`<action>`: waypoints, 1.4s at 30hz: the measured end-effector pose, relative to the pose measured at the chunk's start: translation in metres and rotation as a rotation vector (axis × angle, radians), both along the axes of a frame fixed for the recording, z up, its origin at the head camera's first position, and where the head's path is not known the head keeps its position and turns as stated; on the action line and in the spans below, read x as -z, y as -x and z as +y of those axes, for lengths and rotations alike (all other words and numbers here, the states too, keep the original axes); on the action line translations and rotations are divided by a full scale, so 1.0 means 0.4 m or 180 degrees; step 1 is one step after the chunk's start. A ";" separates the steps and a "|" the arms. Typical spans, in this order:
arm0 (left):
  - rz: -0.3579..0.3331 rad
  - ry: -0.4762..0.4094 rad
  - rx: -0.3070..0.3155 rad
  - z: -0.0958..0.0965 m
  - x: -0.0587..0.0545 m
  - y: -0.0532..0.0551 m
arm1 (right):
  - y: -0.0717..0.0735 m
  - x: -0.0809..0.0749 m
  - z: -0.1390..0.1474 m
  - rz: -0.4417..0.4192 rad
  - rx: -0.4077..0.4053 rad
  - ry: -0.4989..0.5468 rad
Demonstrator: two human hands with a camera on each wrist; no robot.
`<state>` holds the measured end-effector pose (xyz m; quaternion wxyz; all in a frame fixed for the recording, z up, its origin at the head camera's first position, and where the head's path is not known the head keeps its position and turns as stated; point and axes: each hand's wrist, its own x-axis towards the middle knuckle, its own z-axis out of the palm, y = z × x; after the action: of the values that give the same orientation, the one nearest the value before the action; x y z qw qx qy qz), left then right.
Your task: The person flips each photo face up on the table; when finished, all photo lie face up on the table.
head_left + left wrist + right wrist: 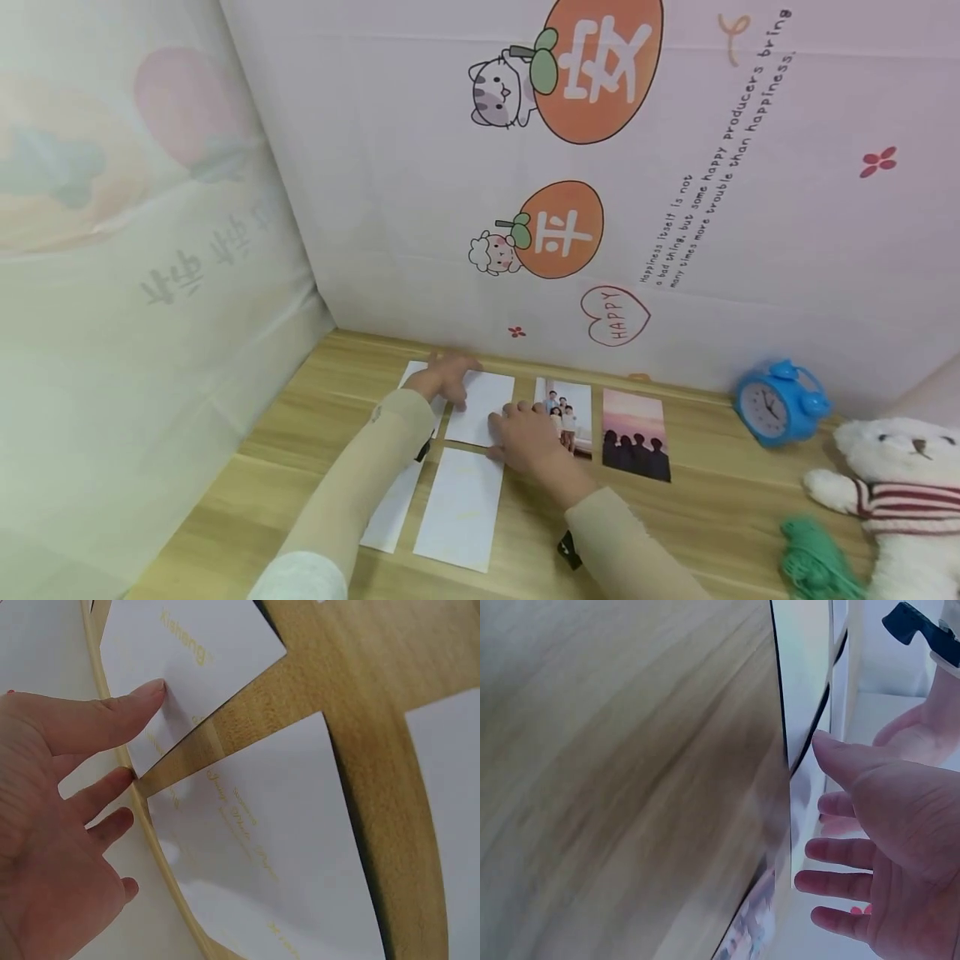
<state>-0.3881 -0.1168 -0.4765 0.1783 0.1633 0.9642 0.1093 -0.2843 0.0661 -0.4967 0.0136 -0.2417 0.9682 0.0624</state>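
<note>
My left hand (447,379) reaches to the back of the table, over the gap between two white photo cards. Its thumb lies on the face of the right-hand card (487,404), fingers loosely spread at the card's back edge in the left wrist view. Mostly beneath that arm is the other back-row card (270,840). My right hand (528,433) rests at the right edge of the right-hand card, fingers nearly straight, partly covering a family photo (581,417). Two more white cards lie in front, a left one (392,512) and a right one (460,508).
Right of the family photo lies a picture of silhouettes under a pink sky (633,429). A blue alarm clock (780,404), a white teddy bear (900,500) and green yarn (817,558) stand along the right side. A printed cloth (420,208) hangs behind the table.
</note>
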 end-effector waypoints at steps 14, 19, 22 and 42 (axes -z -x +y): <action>0.0060 0.0040 -0.0033 0.002 0.019 0.006 | 0.000 0.002 -0.015 -0.0027 -0.0076 0.0014; 0.0044 0.0053 -0.0024 0.005 0.019 0.006 | -0.002 -0.002 -0.018 0.0036 -0.0128 0.0028; 0.0008 0.0026 -0.0059 0.006 0.018 0.005 | -0.001 -0.003 -0.018 0.0050 -0.0146 0.0027; 0.0024 -0.0011 -0.0106 0.006 0.023 0.012 | 0.004 -0.011 -0.019 -0.0049 -0.0098 -0.0063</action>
<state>-0.3929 -0.1144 -0.4859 0.1725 0.1480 0.9672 0.1133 -0.2858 0.0585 -0.4925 0.0225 -0.2570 0.9636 0.0704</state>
